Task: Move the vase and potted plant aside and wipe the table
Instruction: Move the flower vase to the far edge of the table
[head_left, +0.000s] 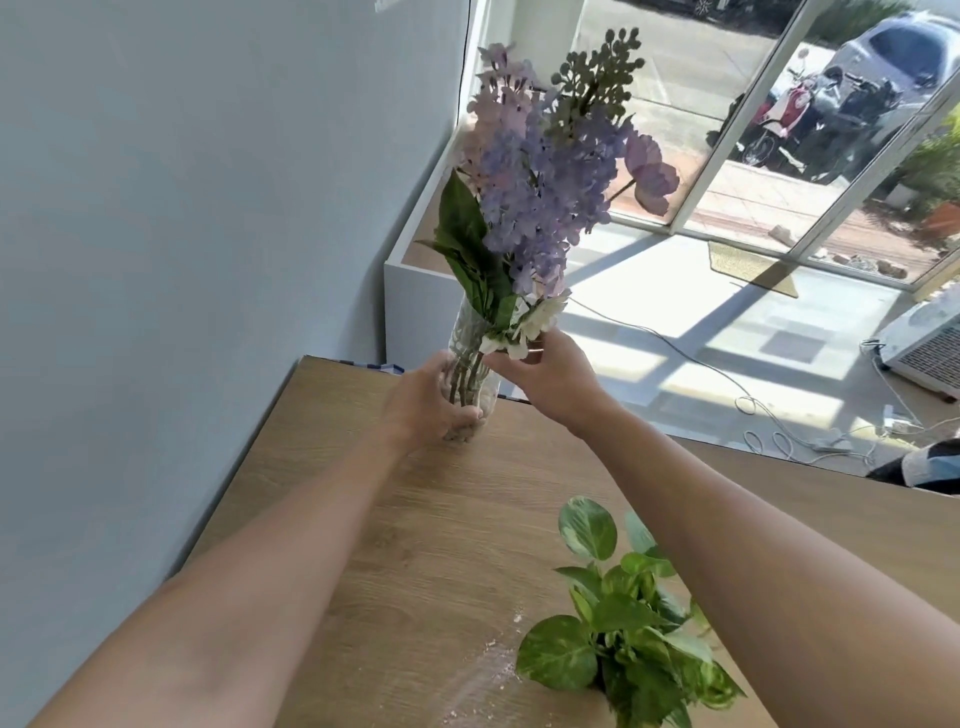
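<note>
A clear glass vase (470, 338) with purple flowers (540, 187) and green leaves stands near the far left corner of the wooden table (415, 519). My left hand (431, 400) wraps around the vase's lower part. My right hand (550, 374) holds the vase near its rim, under the white blossoms. A potted plant with green variegated leaves (623, 623) is at the near right of the table, partly under my right forearm; its pot is hidden. White dust or crumbs (493, 665) lie on the tabletop beside the plant.
A pale blue wall (182, 234) runs along the table's left side. Behind the table stands a white cabinet (415, 306). Cables (753, 405) trail over the floor to the right, near a white appliance (924, 348) and glass doors.
</note>
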